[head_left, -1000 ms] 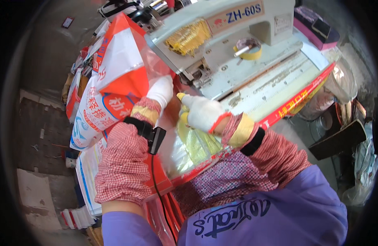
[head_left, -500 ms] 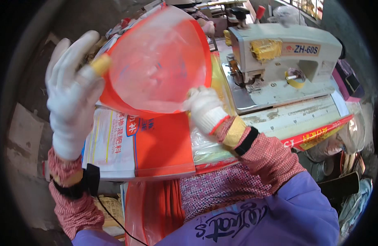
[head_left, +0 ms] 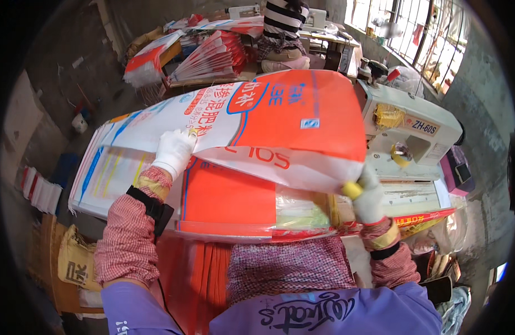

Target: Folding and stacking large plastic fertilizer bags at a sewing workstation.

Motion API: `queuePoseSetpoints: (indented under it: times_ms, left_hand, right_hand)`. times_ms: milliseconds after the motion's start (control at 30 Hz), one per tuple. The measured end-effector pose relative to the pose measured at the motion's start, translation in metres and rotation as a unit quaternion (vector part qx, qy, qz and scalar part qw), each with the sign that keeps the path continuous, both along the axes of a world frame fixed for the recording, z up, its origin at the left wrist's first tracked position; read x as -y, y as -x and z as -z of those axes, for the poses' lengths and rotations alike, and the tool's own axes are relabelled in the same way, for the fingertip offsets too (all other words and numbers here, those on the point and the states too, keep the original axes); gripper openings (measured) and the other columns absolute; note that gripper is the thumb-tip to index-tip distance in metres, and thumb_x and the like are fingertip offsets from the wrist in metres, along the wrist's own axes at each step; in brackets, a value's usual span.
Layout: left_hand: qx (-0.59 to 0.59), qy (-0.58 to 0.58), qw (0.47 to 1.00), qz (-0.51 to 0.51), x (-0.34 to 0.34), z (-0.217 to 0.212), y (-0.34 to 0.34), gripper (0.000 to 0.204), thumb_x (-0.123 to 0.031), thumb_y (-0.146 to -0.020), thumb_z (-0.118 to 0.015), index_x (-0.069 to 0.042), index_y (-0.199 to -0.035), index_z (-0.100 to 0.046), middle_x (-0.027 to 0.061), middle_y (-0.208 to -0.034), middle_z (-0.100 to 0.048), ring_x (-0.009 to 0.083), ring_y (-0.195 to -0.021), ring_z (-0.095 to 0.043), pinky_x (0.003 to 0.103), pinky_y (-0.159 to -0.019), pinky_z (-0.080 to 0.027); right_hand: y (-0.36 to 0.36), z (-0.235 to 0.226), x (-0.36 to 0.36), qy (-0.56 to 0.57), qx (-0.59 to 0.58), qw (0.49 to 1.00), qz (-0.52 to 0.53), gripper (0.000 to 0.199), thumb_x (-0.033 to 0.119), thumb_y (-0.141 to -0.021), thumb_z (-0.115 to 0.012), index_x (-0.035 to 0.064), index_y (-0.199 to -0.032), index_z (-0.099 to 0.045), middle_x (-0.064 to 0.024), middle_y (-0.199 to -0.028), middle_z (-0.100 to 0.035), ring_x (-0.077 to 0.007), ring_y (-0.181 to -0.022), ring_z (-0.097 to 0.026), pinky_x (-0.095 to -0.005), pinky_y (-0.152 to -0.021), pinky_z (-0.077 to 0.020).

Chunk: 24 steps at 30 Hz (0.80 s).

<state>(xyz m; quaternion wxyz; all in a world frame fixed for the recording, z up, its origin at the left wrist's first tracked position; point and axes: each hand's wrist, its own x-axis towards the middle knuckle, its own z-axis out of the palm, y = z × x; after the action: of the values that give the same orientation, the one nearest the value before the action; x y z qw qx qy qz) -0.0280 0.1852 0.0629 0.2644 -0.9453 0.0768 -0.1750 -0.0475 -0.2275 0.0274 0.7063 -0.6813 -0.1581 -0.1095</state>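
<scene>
A large printed sack [head_left: 319, 128], white toward its left part and orange-red toward its right, is lifted and slants across the table. My left hand [head_left: 176, 153], in a white glove, grips its near edge with bent fingers. At the sack's right end my right hand [head_left: 369, 195], also gloved with a yellow thumb tip, pinches the near corner; its other fingers are partly hidden and blurred. Between the hands the near edge sags and shows white with red print. Beneath it lies a pile of similar sacks [head_left: 229, 201].
A sewing machine [head_left: 408, 114] stands to the right of the sack. Beyond, a person in a striped top [head_left: 285, 25] sits by more heaped sacks [head_left: 213, 56]. A barred window [head_left: 408, 28] is at the far right. Red sheeting [head_left: 207, 273] hangs below the table edge.
The sack's open mouth faced me; now it is stretched out sideways. My left hand, spread and apart from it before, grips its edge. My right hand has moved right, and the view has risen.
</scene>
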Motion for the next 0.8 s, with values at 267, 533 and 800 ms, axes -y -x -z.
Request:
queuePoseSetpoints:
  times_ms: [267, 533, 800]
  left_hand:
    - [-0.033, 0.148, 0.961, -0.232, -0.142, 0.053, 0.064, 0.025, -0.021, -0.081, -0.045, -0.008, -0.083, -0.067, 0.0125, -0.085, -0.065, 0.0294, -0.085, -0.061, 0.042, -0.073, -0.047]
    - [0.109, 0.829, 0.503, -0.219, -0.059, 0.050, 0.252, 0.044, -0.029, -0.091, -0.047, 0.002, -0.122, -0.041, 0.0111, -0.109, -0.056, 0.0190, -0.095, -0.056, 0.031, -0.081, -0.046]
    - [0.035, 0.958, 0.261, -0.116, 0.059, 0.059, 0.319, 0.039, -0.026, -0.092, -0.046, -0.001, -0.121, -0.045, 0.0083, -0.114, -0.054, 0.0166, -0.102, -0.054, 0.031, -0.086, -0.044]
  right_hand:
    - [0.052, 0.042, -0.108, 0.146, 0.012, 0.962, -0.230, 0.029, 0.003, -0.073, -0.057, 0.0075, -0.102, -0.059, -0.0094, -0.089, -0.063, -0.0207, -0.077, -0.062, -0.0286, -0.065, -0.0496]
    - [0.018, -0.112, -0.107, 0.232, 0.224, 0.849, -0.418, 0.030, 0.022, -0.078, -0.059, 0.0122, -0.106, -0.059, -0.0136, -0.097, -0.061, -0.0260, -0.085, -0.060, -0.0327, -0.070, -0.0493]
    - [-0.037, -0.012, -0.081, 0.581, -0.016, 0.776, -0.244, 0.049, 0.019, -0.076, -0.061, 0.0137, -0.123, -0.050, -0.0149, -0.099, -0.063, -0.0226, -0.089, -0.061, -0.0290, -0.077, -0.0469]
